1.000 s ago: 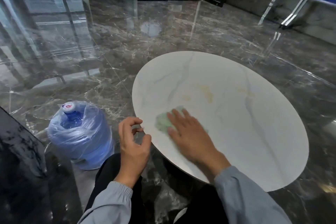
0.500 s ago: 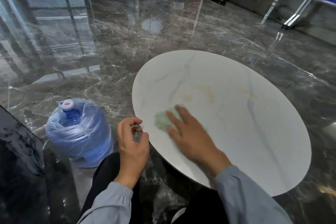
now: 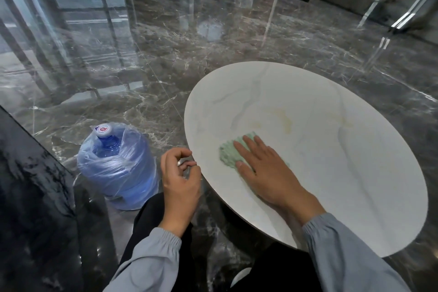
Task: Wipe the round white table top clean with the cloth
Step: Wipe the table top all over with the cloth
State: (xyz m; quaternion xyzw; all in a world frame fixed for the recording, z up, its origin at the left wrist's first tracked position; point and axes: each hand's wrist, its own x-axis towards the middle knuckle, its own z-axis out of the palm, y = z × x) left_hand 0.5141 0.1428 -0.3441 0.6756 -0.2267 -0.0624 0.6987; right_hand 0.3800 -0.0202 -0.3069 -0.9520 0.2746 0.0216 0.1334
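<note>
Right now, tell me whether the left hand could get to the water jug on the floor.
Probably yes. The left hand holds nothing beside the table edge, and the water jug stands on the floor just left of it, nothing between them.

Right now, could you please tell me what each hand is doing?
Left hand: fingers loosely curled beside the table top, holding nothing visible.
Right hand: open, flat on the green cloth.
</note>
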